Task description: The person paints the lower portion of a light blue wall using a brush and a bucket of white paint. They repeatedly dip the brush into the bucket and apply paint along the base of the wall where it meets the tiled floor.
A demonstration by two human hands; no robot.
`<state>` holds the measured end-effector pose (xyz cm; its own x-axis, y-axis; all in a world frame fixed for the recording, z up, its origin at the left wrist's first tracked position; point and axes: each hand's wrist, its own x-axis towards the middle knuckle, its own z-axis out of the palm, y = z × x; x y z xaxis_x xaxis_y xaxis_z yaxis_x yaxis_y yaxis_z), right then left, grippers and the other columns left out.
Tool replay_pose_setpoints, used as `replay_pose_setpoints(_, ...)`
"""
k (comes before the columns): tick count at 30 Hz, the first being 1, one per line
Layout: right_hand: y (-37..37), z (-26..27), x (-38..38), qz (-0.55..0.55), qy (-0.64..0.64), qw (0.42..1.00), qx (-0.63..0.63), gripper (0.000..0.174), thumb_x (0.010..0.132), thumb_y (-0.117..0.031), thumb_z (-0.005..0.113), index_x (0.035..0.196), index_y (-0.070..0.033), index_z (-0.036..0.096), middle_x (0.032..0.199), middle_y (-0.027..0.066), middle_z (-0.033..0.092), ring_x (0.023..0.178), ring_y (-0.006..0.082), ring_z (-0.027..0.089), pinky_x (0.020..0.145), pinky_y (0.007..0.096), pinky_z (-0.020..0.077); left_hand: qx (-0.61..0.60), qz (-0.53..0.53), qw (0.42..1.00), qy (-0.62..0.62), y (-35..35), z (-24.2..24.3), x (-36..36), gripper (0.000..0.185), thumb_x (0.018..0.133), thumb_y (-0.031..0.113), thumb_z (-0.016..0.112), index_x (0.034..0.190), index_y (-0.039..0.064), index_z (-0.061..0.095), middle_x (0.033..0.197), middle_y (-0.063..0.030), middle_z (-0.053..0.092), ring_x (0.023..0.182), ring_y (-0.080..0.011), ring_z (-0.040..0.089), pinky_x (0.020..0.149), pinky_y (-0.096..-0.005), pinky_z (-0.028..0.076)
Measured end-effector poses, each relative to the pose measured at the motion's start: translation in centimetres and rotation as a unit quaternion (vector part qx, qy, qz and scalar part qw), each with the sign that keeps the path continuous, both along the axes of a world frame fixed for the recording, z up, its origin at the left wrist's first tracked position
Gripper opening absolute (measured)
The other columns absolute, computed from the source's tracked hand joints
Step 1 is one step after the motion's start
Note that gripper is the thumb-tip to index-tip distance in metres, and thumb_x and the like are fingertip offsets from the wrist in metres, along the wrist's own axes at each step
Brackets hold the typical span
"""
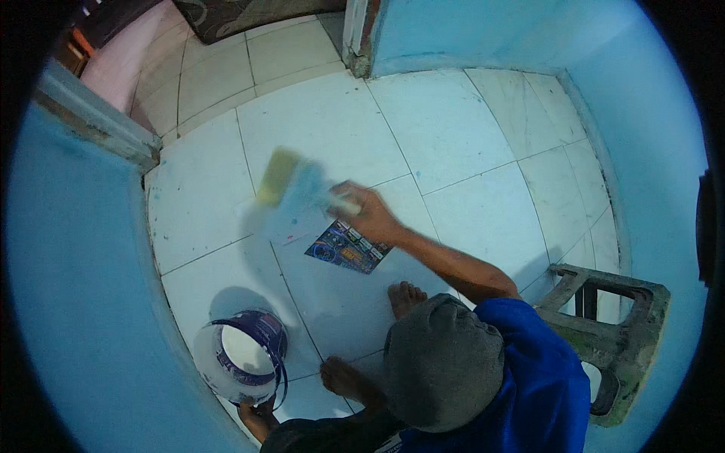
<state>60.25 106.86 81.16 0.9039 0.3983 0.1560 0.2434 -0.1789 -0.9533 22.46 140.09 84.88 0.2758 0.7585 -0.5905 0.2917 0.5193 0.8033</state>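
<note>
In my right hand [365, 212] is the pale handle of a wide paint brush [297, 181], blurred, with yellowish bristles at the left and a light blue body. It appears above the tiled floor. My left hand [257, 416] is at the lower edge of a purple plastic paint bucket [269, 334] with white paint inside; fingers touch a whitish round rim or lid at its near side, and exactly how they grip it is partly hidden. A dark printed sheet [348, 249] lies on the tiles below my right hand.
Blue walls [85, 238] rise at left and right. A stained plastic step stool [634, 340] stands at the lower right. Bare feet [345, 376] are on the white floor tiles [470, 124], which bear small blue spots. A doorway opens at the upper left, with a dark patterned mat [255, 17] beyond.
</note>
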Motion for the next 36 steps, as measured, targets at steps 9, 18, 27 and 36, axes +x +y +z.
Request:
replay_pose_setpoints(9, -14.4, -8.9, 17.4, -0.425, 0.102, 0.885, 0.161, 0.020, 0.099, -0.016, 0.058, 0.114, -0.006, 0.050, 0.078, 0.0042, 0.060, 0.054, 0.0076, 0.048, 0.043, 0.0243, 0.0372, -0.060, -0.053, 0.994, -0.080, 9.2, -8.5, -10.6, 0.070, 0.070, 0.018, 0.074, 0.134, 0.001, 0.052, 0.129, -0.0192, 0.059, 0.110, -0.0358, 0.062, 0.074, -0.0469, 0.061)
replay_pose_setpoints(18, -10.4, -11.7, 26.9, -0.579, 0.040, 0.808, 0.101, 0.026, 0.095, -0.015, 0.056, 0.116, -0.002, 0.050, 0.092, 0.0215, 0.064, 0.086, 0.0351, 0.062, 0.079, 0.0461, 0.0473, -0.048, -0.025, 0.998, -0.023, 6.5, -6.1, -6.4, 0.069, 0.071, 0.019, 0.074, 0.134, 0.001, 0.052, 0.130, -0.0191, 0.059, 0.110, -0.0358, 0.062, 0.074, -0.0469, 0.061)
replay_pose_setpoints(27, -4.2, -12.0, 25.1, -0.521, -0.049, 0.848, 0.088, 0.024, 0.094, -0.014, 0.057, 0.112, -0.001, 0.049, 0.085, 0.0267, 0.063, 0.084, 0.0483, 0.064, 0.075, 0.0532, 0.0481, -0.053, -0.034, 0.998, -0.005, 6.1, -6.7, -3.7, 0.069, 0.072, 0.019, 0.075, 0.135, 0.001, 0.052, 0.130, -0.0190, 0.058, 0.110, -0.0357, 0.061, 0.075, -0.0469, 0.061)
replay_pose_setpoints(36, -9.1, -11.5, 25.7, -0.569, 0.035, 0.816, 0.091, 0.027, 0.096, -0.017, 0.057, 0.114, 0.001, 0.050, 0.101, 0.0233, 0.063, 0.095, 0.0387, 0.063, 0.084, 0.0481, 0.0473, -0.045, -0.021, 0.999, 0.015, 5.9, -6.0, -3.8, 0.069, 0.072, 0.020, 0.075, 0.135, 0.001, 0.052, 0.131, -0.0188, 0.058, 0.111, -0.0357, 0.061, 0.075, -0.0469, 0.061)
